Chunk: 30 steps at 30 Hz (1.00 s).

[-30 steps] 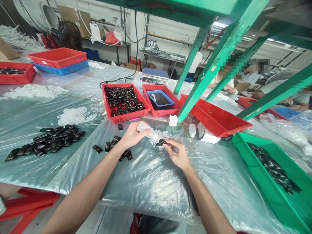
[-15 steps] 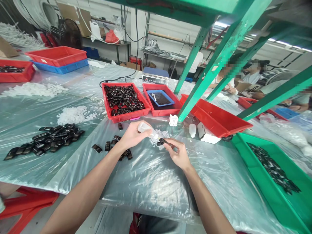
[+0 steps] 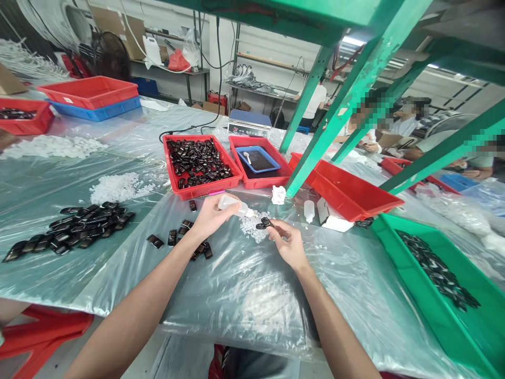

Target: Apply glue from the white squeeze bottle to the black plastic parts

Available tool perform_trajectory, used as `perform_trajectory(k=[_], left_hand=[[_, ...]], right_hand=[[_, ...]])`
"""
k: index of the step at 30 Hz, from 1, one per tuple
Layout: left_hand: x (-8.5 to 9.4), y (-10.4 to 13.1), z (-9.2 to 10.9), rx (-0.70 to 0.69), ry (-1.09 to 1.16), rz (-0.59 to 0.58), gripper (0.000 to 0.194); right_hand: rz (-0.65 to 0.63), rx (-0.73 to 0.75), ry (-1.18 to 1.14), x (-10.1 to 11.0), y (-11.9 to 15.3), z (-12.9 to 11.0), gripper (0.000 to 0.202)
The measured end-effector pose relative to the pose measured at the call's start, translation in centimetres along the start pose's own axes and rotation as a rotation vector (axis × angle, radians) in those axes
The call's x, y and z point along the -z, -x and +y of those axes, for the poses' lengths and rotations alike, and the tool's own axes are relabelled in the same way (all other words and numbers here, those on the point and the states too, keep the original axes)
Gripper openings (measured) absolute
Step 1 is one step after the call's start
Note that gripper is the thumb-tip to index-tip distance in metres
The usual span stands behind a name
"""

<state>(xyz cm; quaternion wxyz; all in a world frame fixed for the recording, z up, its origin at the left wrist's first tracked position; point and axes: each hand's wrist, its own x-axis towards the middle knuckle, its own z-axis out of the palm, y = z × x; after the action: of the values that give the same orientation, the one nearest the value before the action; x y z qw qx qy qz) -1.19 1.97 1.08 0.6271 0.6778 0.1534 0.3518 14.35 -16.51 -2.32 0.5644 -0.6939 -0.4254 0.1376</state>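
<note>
My left hand [image 3: 215, 213] is closed round a small translucent squeeze bottle [image 3: 235, 206], which is tilted with its nozzle toward the right. Between its fingertips my right hand [image 3: 288, 242] pinches a small black part [image 3: 265, 223]. The nozzle and the black part are close but apart. Below them lies a heap of small white pieces [image 3: 252, 226] on the plastic-covered table [image 3: 244, 295]. Several loose black pieces [image 3: 172, 237] lie beside my left forearm.
Behind the hands stand a red tray of black pieces [image 3: 205, 188] and a red tray holding a blue tray [image 3: 258, 184]. A green bin [image 3: 418, 295] is at right, a slanting green post [image 3: 327, 126] ahead. A larger black pile [image 3: 90, 226] lies left. People sit far right.
The bottle's nozzle has drawn back up and left from the black part, leaving a wider gap. The black part has tilted a little in my right fingers. The whole view has shifted slightly.
</note>
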Motion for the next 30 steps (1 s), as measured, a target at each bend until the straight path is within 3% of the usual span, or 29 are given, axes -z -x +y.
perform_trajectory(k=[5,9,14,19,22,27,28,30], left_hand=[[0.3,-1.0,-1.2,0.106,0.145,0.117,0.045],[0.5,-1.6,-3.0,0.176,0.106,0.169,0.052],[0.5,-1.6,-5.4,0.238,-0.028,0.125,0.047],[0.6,-1.4,-6.9,0.179,-0.171,0.044,0.043],[0.7,-1.3,-6.1,0.078,-0.253,0.060,0.044],[0.7,-0.6,-2.2,-0.341,-0.501,0.429,0.015],[0.5,-0.3,-1.5,-0.350,-0.498,0.418,0.012],[-0.1,0.3,-0.5,-0.279,-0.488,0.257,0.018]], right_hand=[[0.095,-0.062,-0.074,0.3,-0.4,0.1,0.036],[0.098,-0.072,-0.126,0.3,-0.5,-0.2,0.040],[0.117,-0.091,-0.171,0.3,-0.6,-0.6,0.042],[0.125,-0.098,-0.167,0.4,-0.5,-0.9,0.042],[0.135,-0.091,-0.155,0.5,-0.5,-1.0,0.042],[0.154,-0.077,-0.149,0.4,-0.6,-0.7,0.042],[0.158,-0.070,-0.150,0.4,-0.6,-0.6,0.042],[0.159,-0.061,-0.155,0.3,-0.7,-0.5,0.040]])
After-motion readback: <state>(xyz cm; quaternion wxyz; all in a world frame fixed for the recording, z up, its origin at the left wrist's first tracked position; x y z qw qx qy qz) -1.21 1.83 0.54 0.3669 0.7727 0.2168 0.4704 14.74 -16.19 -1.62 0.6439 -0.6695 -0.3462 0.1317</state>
